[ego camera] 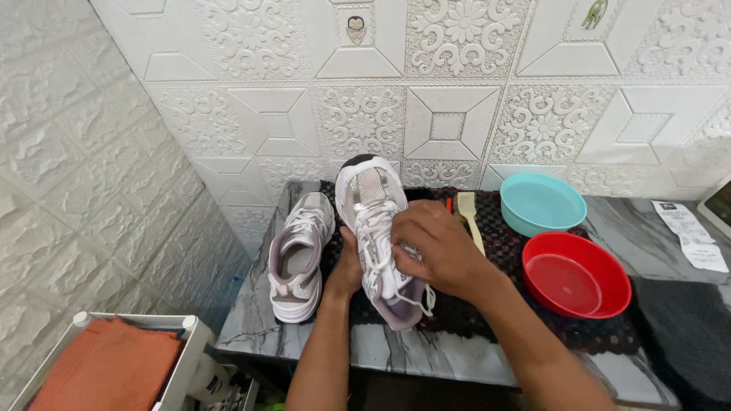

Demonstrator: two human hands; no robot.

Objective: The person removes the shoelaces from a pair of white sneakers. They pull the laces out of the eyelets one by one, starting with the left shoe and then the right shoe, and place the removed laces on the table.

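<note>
While the left hand [346, 270] grips the white-and-lilac mesh trainer [378, 236] from beneath, right hand [434, 251] fingers curl over its laces — lacing work appears midway. Matching second trainer [299, 255] lies untouched beside it — still to do, I judge.

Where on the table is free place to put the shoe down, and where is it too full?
Bare marble table runs along the front edge, below the dark mat, and behind the red bowl toward the paper slip. It is crowded mid-mat: both hands, left hand and right hand, the held shoe, second shoe, brush, teal bowl.
</note>
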